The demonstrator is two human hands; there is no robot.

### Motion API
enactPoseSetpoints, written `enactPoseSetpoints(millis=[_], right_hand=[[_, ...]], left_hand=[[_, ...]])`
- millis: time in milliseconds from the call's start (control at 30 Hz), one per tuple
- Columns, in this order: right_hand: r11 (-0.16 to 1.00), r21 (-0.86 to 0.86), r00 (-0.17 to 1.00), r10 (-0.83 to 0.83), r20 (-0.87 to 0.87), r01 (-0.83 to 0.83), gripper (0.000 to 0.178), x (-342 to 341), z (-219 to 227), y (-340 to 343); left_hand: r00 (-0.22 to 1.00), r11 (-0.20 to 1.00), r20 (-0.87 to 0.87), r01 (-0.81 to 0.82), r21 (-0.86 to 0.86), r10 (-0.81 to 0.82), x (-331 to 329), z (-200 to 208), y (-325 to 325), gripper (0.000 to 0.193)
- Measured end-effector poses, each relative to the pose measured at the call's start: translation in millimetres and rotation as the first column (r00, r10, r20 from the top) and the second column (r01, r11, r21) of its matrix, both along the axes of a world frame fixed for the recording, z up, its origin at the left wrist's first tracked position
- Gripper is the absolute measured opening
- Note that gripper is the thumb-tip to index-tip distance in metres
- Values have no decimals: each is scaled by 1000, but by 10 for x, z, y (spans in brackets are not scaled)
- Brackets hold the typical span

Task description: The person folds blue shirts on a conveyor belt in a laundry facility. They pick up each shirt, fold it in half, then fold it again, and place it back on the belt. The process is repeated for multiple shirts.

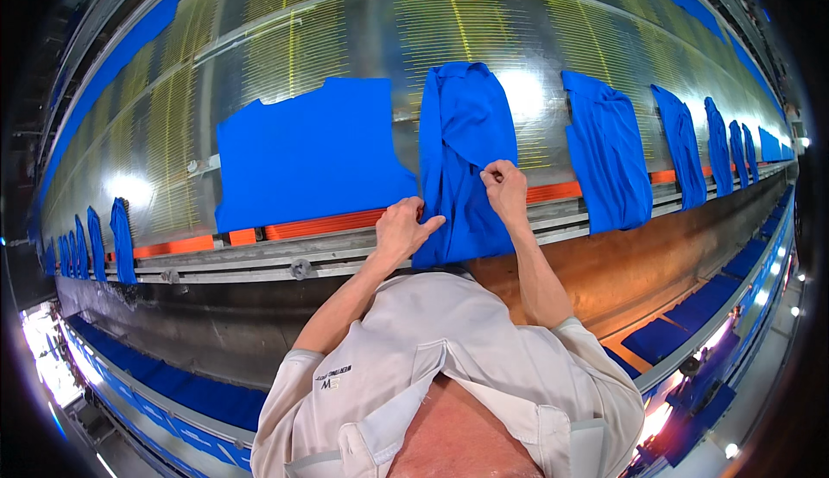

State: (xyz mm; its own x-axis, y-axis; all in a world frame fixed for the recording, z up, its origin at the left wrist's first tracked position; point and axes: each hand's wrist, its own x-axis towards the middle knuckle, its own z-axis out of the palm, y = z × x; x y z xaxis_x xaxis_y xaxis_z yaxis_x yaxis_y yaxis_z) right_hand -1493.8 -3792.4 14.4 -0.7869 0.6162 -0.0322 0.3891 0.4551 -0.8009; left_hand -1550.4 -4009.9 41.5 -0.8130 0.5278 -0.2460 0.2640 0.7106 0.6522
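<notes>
Directly ahead lies a bunched, folded blue fabric piece [462, 124], its near end hanging over the table's front rail. My right hand [505, 191] pinches a fold at its right side, thumb and fingertips together. At its lower left edge is my left hand [406, 229], thumb spread away from the fingers and resting against the cloth. To the left, a blue garment panel [311, 154] with shaped shoulder and armhole edges is spread flat. Another loosely folded blue piece [607, 154] lies to the right.
The long, shiny table [363, 37] carries yellow ruled markings, with an orange strip [324, 225] along its metal front rail [242, 264]. Several narrow folded blue pieces lie farther along both sides. Below the rail, shelves with dark blue cloth [661, 340] run along both sides of me.
</notes>
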Motion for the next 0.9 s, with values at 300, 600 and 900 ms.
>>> enactPoseSetpoints(millis=[300,600,900], right_hand=[[611,-766,923,-379,-63,199,9,233,4,586],[381,-883,781,-624,-26,275,20,772,291,702],[639,-767,878,-397,-266,57,6,468,630,1469]], left_hand=[[536,605,795,-744,285,284,-172,-313,247,9],[636,573,736,-701,425,232,-117,-3,-121,24],[572,410,777,-795,447,263,-345,-113,-401,24]])
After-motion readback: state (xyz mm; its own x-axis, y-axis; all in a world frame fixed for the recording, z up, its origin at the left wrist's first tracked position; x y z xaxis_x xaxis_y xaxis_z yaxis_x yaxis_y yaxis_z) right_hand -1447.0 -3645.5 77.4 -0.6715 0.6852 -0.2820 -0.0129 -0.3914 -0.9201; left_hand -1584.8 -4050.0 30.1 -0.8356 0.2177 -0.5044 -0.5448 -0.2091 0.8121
